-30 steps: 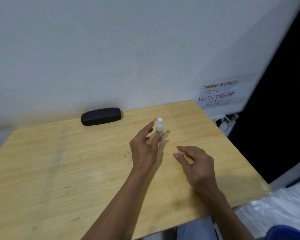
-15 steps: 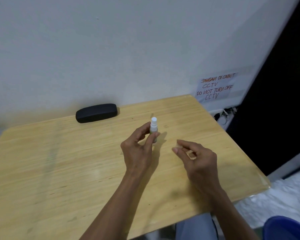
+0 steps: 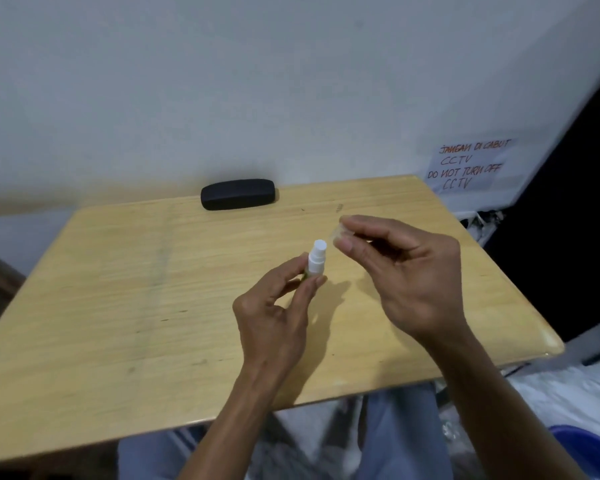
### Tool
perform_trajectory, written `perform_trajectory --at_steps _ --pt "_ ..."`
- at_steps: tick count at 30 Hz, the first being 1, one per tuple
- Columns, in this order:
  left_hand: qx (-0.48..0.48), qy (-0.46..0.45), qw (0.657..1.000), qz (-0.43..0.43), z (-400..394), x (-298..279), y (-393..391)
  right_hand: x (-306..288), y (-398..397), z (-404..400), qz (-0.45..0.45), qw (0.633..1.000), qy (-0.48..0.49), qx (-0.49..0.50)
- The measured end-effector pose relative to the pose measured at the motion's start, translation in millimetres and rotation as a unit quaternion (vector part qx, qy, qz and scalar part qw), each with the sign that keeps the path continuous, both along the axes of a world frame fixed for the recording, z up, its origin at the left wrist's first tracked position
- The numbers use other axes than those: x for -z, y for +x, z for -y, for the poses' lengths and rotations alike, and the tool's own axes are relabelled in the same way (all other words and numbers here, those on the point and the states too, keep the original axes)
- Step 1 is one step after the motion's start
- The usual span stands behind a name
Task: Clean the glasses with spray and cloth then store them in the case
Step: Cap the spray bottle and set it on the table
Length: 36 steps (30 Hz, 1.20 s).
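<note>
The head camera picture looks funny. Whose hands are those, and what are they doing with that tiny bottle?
The camera sits on a person's head and looks down, so you see their own two hands, as if you were them. No robot here. The left hand holds a small spray bottle with a white nozzle, pinched between thumb and fingers. The right hand pinches a little see-through cap, which seems to be the bottle's lid, just beside the nozzle. Both are above a wooden table. At the far edge, by the wall, lies a closed black glasses case. A paper note on the wall says not to turn off the CCTV. I see no glasses or cloth.
</note>
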<state>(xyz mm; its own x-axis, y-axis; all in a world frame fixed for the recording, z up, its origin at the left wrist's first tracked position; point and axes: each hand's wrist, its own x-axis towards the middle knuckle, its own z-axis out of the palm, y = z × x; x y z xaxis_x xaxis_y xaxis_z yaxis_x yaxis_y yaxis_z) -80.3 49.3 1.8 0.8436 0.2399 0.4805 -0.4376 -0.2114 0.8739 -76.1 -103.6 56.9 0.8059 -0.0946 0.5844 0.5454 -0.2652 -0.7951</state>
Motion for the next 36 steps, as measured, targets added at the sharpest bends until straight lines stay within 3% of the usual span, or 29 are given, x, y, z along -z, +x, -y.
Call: perform_trajectory --at_steps 12,25,36 --pt "0.006 0.030 1.000 0.004 -17 -5 -14 -2 1 -14 -0.021 0.996 -0.054 -0.060" --pt "0.025 -0.003 0.999 -0.036 -16 -20 -18 -2 4 -10 -0.070 0.988 -0.096 -0.104" --pt "0.023 -0.008 0.999 -0.048 -14 -27 -11 -4 11 -13 -0.077 0.988 -0.102 -0.091"
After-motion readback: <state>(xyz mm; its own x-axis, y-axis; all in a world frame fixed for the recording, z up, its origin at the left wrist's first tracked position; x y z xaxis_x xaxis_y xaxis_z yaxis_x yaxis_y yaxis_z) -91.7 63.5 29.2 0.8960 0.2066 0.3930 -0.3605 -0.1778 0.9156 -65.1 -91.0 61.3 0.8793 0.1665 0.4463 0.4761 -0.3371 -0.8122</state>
